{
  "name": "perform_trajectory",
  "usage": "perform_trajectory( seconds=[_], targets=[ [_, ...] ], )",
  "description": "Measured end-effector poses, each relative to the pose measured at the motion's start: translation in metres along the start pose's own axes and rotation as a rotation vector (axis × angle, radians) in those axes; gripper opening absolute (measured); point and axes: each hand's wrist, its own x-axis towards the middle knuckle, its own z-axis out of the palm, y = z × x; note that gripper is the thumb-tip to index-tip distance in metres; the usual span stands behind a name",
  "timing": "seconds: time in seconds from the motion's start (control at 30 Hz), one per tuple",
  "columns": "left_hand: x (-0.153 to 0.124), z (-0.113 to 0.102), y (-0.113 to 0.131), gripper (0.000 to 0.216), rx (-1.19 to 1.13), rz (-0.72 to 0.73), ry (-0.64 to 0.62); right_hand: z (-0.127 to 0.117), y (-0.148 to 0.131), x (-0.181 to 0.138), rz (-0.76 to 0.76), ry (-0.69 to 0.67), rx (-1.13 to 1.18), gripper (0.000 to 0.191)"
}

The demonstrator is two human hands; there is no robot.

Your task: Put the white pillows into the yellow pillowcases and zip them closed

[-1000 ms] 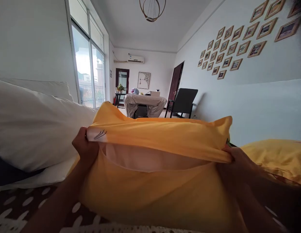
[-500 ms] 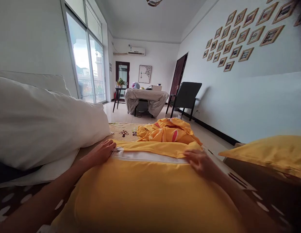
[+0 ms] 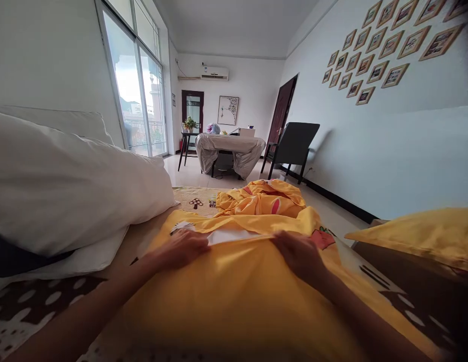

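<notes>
A yellow pillowcase (image 3: 234, 296) lies in front of me, filled out by a white pillow (image 3: 228, 235) that shows through the opening at its far end. My left hand (image 3: 186, 249) is closed on the near edge of that opening, left of the middle. On the same edge, further right, my right hand (image 3: 296, 251) grips the cloth with its fingers bent. The edge is drawn fairly straight between the two hands. Beyond the opening, the pillowcase's far flap bears a printed red shape near the right corner.
Large white pillows (image 3: 79, 186) are piled at the left. Crumpled yellow printed fabric (image 3: 262, 198) lies just beyond the pillowcase. Another yellow pillow (image 3: 418, 236) rests at the right edge. Further off stand a covered table (image 3: 230, 143) and a dark chair (image 3: 296, 143).
Both hands have moved inward from the opening's far corners and now hold its near edge, pulling it up over part of the white pillow. The view has shifted slightly.
</notes>
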Motion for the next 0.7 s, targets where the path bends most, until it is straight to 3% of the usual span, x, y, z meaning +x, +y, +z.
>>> perform_trajectory(
  seconds=[0.07,0.13,0.2,0.27,0.33,0.43,0.57,0.7],
  targets=[
    [0.017,-0.004,0.005,0.038,-0.013,-0.051,0.198,-0.011,-0.010,0.013,0.097,0.190,-0.004,0.036],
    [0.038,-0.013,0.017,0.039,-0.052,-0.028,0.408,-0.013,-0.019,0.025,0.184,0.277,0.019,0.034],
    [0.061,-0.021,0.034,0.039,-0.122,0.056,0.519,-0.005,-0.020,0.035,0.190,0.217,0.061,0.031],
    [0.083,-0.023,0.046,0.038,-0.219,0.075,0.554,0.010,-0.010,0.042,0.170,0.101,0.060,0.030],
    [0.100,-0.015,0.042,0.037,-0.284,-0.066,0.569,0.026,0.011,0.044,0.208,0.074,0.007,0.033],
    [0.109,0.012,0.009,0.037,-0.269,-0.334,0.515,0.041,0.056,0.039,0.324,0.107,-0.094,0.041],
    [0.094,0.047,-0.042,0.029,-0.230,-0.340,0.333,0.050,0.098,0.026,0.295,-0.171,-0.152,0.049],
    [0.069,0.045,-0.067,0.035,-0.213,-0.302,0.220,0.037,0.119,0.008,0.290,-0.314,-0.142,0.045]
  ],
)
